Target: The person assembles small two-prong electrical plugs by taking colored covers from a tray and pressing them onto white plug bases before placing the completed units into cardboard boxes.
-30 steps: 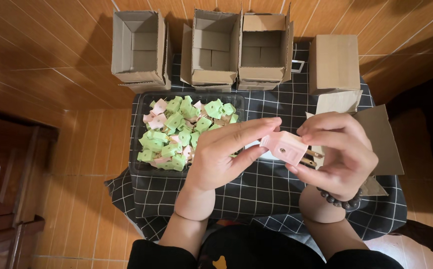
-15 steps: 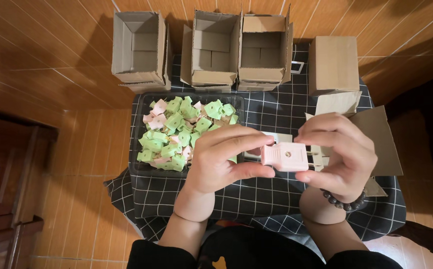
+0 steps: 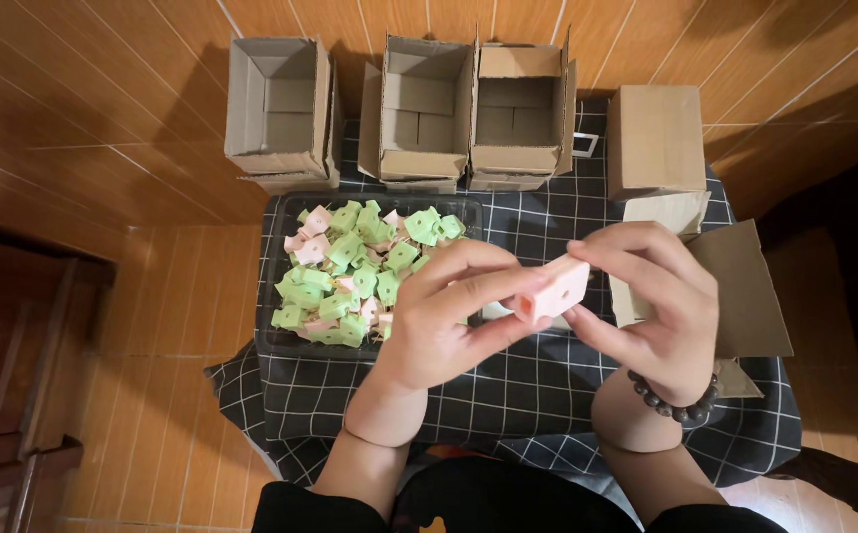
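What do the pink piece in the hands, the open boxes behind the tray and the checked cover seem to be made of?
Pink piece: probably moulded plastic, smooth and matt, with a clean round hole; held by both hands.
Open boxes: corrugated cardboard, plain brown with folded flaps and dull surface.
Checked cover: woven cloth, judging by its soft folds at the edges.

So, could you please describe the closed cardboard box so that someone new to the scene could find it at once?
Start at the row of cardboard boxes along the far edge of the checked cloth. Three open boxes stand side by side there, and the closed box sits at the row's right end. It alone has its flaps shut, showing a plain flat top.
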